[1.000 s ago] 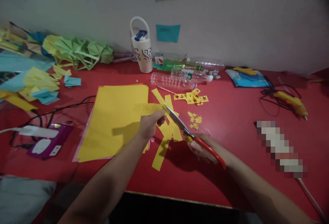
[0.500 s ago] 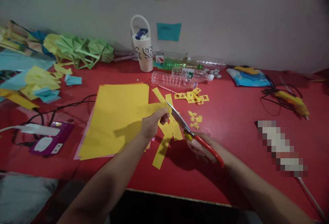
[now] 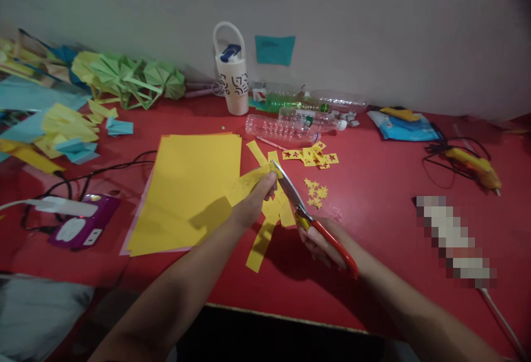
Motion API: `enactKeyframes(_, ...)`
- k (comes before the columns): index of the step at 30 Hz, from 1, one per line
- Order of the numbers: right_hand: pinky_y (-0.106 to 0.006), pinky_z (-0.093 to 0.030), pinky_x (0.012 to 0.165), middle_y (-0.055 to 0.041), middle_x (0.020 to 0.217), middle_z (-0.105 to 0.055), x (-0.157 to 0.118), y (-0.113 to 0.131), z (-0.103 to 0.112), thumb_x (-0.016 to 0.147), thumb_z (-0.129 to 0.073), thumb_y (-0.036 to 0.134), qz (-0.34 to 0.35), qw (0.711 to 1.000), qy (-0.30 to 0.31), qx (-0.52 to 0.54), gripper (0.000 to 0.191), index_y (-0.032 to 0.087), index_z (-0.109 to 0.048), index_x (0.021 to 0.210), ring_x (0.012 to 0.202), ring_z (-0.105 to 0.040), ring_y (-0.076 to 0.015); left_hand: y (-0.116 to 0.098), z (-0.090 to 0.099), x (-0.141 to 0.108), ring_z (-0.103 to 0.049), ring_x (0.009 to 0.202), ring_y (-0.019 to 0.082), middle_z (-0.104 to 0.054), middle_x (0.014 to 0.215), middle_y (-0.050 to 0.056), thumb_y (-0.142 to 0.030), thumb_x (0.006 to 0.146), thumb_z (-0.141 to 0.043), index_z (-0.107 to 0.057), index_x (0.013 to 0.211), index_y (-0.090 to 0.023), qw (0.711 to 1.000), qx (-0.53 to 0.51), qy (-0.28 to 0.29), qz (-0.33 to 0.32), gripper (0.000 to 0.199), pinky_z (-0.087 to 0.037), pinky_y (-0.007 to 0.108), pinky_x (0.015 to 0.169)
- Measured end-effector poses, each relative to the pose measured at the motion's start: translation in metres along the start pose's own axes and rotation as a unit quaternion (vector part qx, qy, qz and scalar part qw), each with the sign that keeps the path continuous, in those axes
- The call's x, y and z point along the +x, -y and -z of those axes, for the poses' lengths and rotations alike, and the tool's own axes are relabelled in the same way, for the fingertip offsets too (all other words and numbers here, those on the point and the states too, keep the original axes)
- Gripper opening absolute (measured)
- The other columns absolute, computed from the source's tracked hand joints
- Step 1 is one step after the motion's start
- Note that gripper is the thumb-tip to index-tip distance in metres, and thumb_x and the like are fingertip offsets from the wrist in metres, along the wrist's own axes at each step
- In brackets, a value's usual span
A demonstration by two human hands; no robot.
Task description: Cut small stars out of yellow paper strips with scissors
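My left hand (image 3: 258,198) pinches a strip of yellow paper (image 3: 245,184) with faint star outlines drawn along it. Red-handled scissors (image 3: 334,246) are gripped in my right hand (image 3: 318,243), their blades pointing up and left. The blade tips meet the strip's right end, close to my left fingertips. Below my hands lie several plain yellow paper strips (image 3: 260,244). To the right are small cut-out yellow stars (image 3: 317,191) in a loose pile. Behind them sit strip offcuts (image 3: 313,155) with star-shaped holes.
Left of my hands lies a stack of yellow sheets (image 3: 194,185). Farther left is a purple power socket (image 3: 85,223) with black cables. Plastic bottles (image 3: 286,128) and a white tumbler (image 3: 233,85) stand or lie by the wall. A yellow glue gun (image 3: 473,167) rests at the right.
The paper strip has bent and tilted, its drawn left part now hanging lower. My left hand has shifted slightly right, closer to the scissor blades. The scissors stay nearly in place.
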State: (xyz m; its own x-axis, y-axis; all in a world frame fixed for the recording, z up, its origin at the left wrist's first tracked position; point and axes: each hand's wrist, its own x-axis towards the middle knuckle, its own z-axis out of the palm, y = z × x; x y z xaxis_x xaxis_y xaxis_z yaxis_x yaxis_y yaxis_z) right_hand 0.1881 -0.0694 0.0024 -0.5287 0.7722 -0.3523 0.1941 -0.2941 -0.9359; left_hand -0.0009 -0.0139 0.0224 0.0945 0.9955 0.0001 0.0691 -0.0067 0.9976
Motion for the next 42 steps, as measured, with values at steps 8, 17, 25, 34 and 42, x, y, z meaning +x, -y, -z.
enactKeyframes(8, -0.022, -0.033, 0.037, 0.0089, 0.048, -0.039, 0.000, 0.001, -0.004, 0.082, -0.050, 0.076, -0.005, 1.000, -0.020, 0.005, 0.056, 0.023, -0.040, 0.066, 0.036, -0.034, -0.0062, -0.003, -0.004, -0.002, -0.038, 0.052, 0.013, -0.036, 0.051, -0.001, -0.054, 0.083, -0.053, -0.039, 0.049, -0.022, 0.999, -0.022, -0.028, 0.004, 0.049, -0.042, 0.029, 0.055)
enactKeyframes(17, -0.021, -0.030, 0.035, 0.0074, 0.049, -0.038, 0.001, 0.002, -0.003, 0.080, -0.051, 0.079, -0.007, 1.000, -0.029, 0.000, 0.060, 0.023, -0.038, 0.064, 0.037, -0.035, -0.0064, -0.003, -0.004, -0.001, -0.038, 0.052, 0.013, -0.036, 0.050, -0.001, -0.057, 0.082, -0.052, -0.039, 0.048, -0.022, 1.000, -0.016, -0.018, -0.012, 0.051, -0.042, 0.029, 0.053)
enactKeyframes(25, -0.021, -0.031, 0.036, 0.0078, 0.050, -0.038, 0.000, 0.003, 0.000, 0.084, -0.050, 0.076, 0.023, 0.999, -0.021, -0.025, 0.057, 0.024, -0.037, 0.065, 0.037, -0.034, -0.0060, -0.004, -0.002, 0.000, -0.039, 0.051, 0.013, -0.036, 0.049, 0.000, -0.056, 0.083, -0.050, -0.038, 0.047, -0.022, 1.000, -0.010, -0.013, -0.017, 0.051, -0.042, 0.029, 0.052)
enactKeyframes(34, -0.020, -0.029, 0.033, 0.0077, 0.051, -0.036, 0.001, 0.005, 0.001, 0.083, -0.056, 0.069, 0.006, 0.999, -0.026, -0.032, 0.054, 0.024, -0.035, 0.062, 0.038, -0.034, -0.0063, 0.007, 0.002, 0.001, -0.041, 0.052, 0.013, -0.042, 0.050, 0.000, -0.051, 0.082, -0.050, -0.043, 0.051, -0.022, 1.000, -0.021, -0.005, -0.004, 0.043, -0.042, 0.028, 0.053)
enactKeyframes(42, -0.020, -0.031, 0.034, 0.0078, 0.049, -0.038, 0.001, 0.003, 0.002, 0.080, -0.056, 0.072, -0.013, 0.998, -0.043, -0.041, 0.055, 0.024, -0.035, 0.063, 0.036, -0.036, -0.0062, 0.014, 0.002, 0.005, -0.048, 0.048, 0.010, -0.053, 0.050, 0.000, -0.045, 0.072, -0.063, -0.052, 0.049, -0.019, 0.989, -0.131, -0.072, 0.005, 0.036, -0.043, 0.026, 0.050)
